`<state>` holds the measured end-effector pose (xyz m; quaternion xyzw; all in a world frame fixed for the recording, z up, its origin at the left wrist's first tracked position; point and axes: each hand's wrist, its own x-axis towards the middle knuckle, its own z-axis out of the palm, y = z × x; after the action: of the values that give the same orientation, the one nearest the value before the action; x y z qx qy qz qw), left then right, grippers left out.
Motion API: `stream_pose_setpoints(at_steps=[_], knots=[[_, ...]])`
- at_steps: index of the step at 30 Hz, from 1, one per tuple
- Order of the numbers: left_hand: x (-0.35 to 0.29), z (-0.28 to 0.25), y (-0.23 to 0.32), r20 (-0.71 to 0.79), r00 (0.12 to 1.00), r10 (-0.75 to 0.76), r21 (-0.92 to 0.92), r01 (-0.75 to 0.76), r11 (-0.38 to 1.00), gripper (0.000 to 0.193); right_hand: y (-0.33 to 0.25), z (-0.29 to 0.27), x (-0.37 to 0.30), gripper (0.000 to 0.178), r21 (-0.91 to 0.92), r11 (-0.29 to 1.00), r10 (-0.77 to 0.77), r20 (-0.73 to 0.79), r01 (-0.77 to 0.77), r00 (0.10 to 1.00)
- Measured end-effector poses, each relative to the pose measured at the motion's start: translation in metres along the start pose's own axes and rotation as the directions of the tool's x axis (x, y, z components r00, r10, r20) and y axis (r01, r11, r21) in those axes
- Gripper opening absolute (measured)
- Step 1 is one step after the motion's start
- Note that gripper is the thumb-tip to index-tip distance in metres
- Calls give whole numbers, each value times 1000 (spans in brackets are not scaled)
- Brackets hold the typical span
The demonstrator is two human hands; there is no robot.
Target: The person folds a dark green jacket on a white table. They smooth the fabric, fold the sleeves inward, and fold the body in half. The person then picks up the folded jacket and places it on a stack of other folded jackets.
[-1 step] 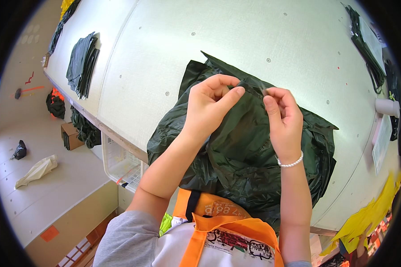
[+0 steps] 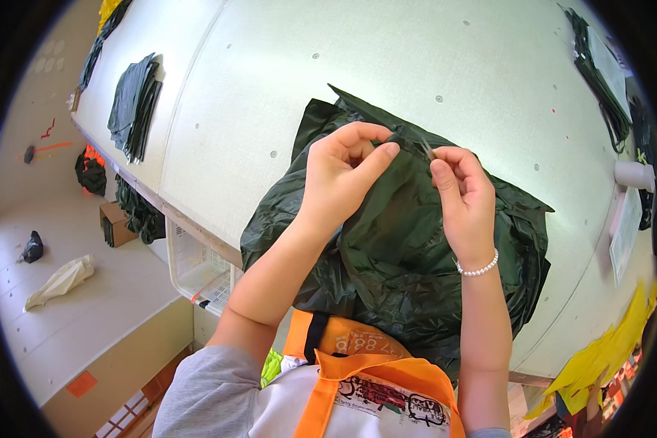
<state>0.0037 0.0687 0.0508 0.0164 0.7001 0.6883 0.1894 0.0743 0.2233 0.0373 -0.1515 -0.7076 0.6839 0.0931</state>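
A crumpled heap of shiny dark green fabric, perhaps a garment, lies at the table's front edge against my orange apron. My left hand pinches an edge of it between thumb and forefinger. Just right of that pinch, my right hand, with a beaded bracelet at the wrist, is closed round a small pointed metal tool. The tool's thin tip points up and left, close to the pinched fabric. Its handle is hidden in my fingers, so its exact kind is unclear.
On the pale table a folded dark green stack lies at the left. More dark pieces and a grey cylinder lie at the right. A white plastic basket stands below the left edge. Yellow fabric is at the lower right.
The metal tool shows more clearly between my right fingers. Both hands have barely shifted to the left.
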Motion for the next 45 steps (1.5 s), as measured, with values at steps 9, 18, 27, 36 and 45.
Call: stream_pose_setpoints(at_steps=[9,18,27,36,45], knots=[[-5,4,0,43,951,307,341,-303,890,9,-11,2,-1,15,-9,999,50,66,-50,997],[10,-3,-14,-101,952,290,479,-210,852,13,1,-18,-21,22,26,991,135,-67,-133,989],[-6,53,-51,368,831,418,647,-551,527,44,92,-172,-158,23,-406,758,23,-765,-510,643],[-66,186,-126,809,586,51,558,-792,247,67,111,-198,-154,32,564,712,685,-427,-419,590],[-72,190,-128,789,613,34,596,-778,200,74,108,-197,-159,38,837,534,603,-279,-118,747]])
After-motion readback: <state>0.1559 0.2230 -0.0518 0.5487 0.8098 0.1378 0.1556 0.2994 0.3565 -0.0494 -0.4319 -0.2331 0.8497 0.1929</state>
